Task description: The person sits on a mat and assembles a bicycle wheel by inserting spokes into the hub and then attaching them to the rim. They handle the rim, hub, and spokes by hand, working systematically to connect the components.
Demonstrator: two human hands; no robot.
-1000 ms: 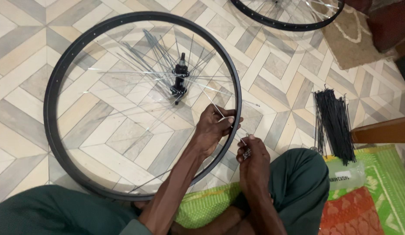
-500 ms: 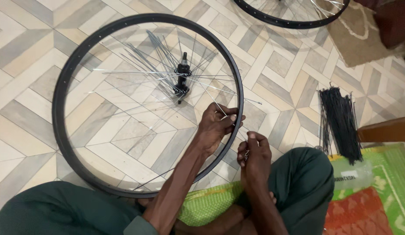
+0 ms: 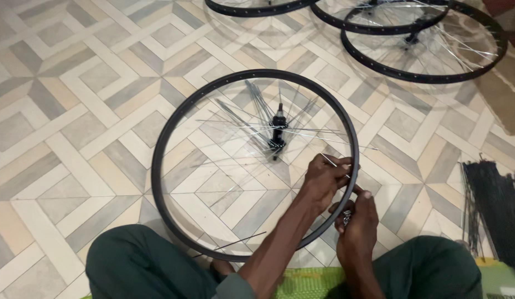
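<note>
Left hand pinching a thin silver spoke against the black bicycle rim, right hand just below, fingers curled around small metal parts, hub beyond the hands, bundle of black spokes far right on patterned tile floor

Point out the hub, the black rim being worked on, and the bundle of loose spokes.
hub (image 3: 278,131), head view, on its dark middle body.
black rim (image 3: 158,166), head view, on its left edge.
bundle of loose spokes (image 3: 498,207), head view, on the middle of the pile.
</note>
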